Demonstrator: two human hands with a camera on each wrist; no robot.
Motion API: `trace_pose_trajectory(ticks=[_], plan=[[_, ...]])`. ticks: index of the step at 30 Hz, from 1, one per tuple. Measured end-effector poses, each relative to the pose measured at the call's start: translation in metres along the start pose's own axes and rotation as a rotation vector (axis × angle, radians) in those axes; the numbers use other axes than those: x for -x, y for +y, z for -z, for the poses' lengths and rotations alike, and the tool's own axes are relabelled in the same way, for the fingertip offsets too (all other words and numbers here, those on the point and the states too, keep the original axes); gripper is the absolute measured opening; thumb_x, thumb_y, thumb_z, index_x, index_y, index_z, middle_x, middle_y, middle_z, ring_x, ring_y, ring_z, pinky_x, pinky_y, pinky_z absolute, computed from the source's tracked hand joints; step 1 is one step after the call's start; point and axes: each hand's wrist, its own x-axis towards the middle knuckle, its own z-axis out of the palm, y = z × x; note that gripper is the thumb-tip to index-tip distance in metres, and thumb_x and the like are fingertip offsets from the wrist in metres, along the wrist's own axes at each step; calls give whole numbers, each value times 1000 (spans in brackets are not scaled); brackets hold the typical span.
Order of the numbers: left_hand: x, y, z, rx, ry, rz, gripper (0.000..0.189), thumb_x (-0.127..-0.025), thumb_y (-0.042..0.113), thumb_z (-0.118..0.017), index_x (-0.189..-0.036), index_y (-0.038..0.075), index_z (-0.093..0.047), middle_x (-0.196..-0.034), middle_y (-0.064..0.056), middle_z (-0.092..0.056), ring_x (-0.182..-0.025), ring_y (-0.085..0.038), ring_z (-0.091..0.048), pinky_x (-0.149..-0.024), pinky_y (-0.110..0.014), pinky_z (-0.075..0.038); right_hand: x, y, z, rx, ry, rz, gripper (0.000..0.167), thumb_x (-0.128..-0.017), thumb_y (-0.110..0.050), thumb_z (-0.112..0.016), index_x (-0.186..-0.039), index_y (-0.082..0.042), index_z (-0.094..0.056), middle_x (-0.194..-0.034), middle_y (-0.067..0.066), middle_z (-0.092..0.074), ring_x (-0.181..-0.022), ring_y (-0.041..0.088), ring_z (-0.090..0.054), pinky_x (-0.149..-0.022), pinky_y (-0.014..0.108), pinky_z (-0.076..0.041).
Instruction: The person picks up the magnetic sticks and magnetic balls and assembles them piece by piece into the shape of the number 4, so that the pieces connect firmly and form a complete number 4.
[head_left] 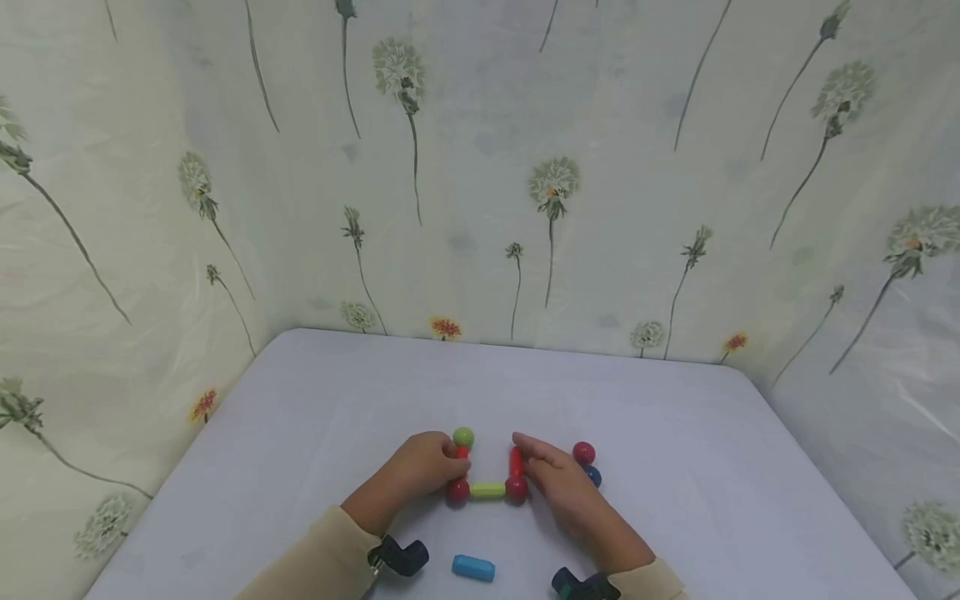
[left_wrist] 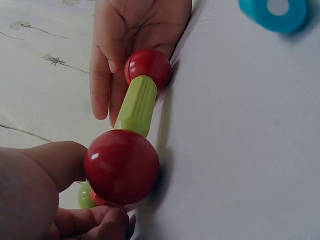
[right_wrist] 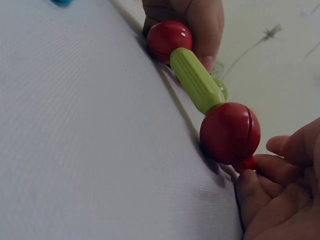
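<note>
A U-shaped build of toy rods and balls lies on the table. Its near side is a light green rod (head_left: pixel 487 491) between two red balls, the left ball (left_wrist: pixel 122 167) and the right ball (right_wrist: pixel 230 133). My left hand (head_left: pixel 426 462) pinches the left red rod (head_left: pixel 462 454), which has a green ball (head_left: pixel 463 437) at its far end. Along the outer side of the right red rod (head_left: pixel 516 461) lies my right hand (head_left: pixel 558 483), fingers extended and touching it, thumb apart in the right wrist view. That rod's far end carries no ball.
Right of my right hand sit a loose red ball (head_left: pixel 583 452) and a blue ball (head_left: pixel 593 476), partly covered by the hand. A blue rod (head_left: pixel 473 568) lies nearer me, between the forearms. Flowered cloth (head_left: pixel 480 167) hangs behind the white table (head_left: pixel 315 383).
</note>
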Motion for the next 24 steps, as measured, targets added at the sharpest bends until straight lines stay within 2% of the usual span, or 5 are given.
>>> trace_pose_trajectory(ticks=[6,10,14,19,24], plan=[[2,1,1,-45,7,6,30,-92,40,-77,-88,13,-63,-80,-5,-62,-76,-20,-58,-65,-32,-47,1,-3,-1,70,31,4,43,-109,-24,-51,-152,-24,-56,-160,-2,-51,-156,29,-35,-116,52,-40],[5,3,6,-84,15,36,36,-92,45,-76,-90,12,-63,-80,-6,-62,-77,-22,-58,-66,-35,-48,2,-7,0,122,139,30,40,-107,-27,-58,-146,-25,-61,-150,-5,-60,-148,26,-48,-113,51,-46],[9,9,12,-112,56,51,36,-93,47,-74,-95,12,-65,-83,-5,-61,-80,-23,-58,-68,-37,-51,6,-13,6,57,250,109,30,-107,-18,-55,-136,-17,-65,-133,3,-69,-128,24,-65,-100,40,-57],[14,20,12,-140,113,-124,27,-96,41,-72,-99,14,-69,-84,-1,-61,-80,-18,-57,-69,-33,-54,13,-18,22,15,373,177,22,-110,-17,-49,-125,-14,-66,-121,15,-68,-109,29,-70,-84,25,-60],[20,37,-1,-221,31,-271,29,-95,43,-74,-110,18,-76,-96,4,-66,-92,-15,-59,-84,-36,-57,16,-15,38,108,519,150,24,-111,-24,-48,-122,-14,-68,-113,11,-70,-101,28,-68,-87,28,-58]])
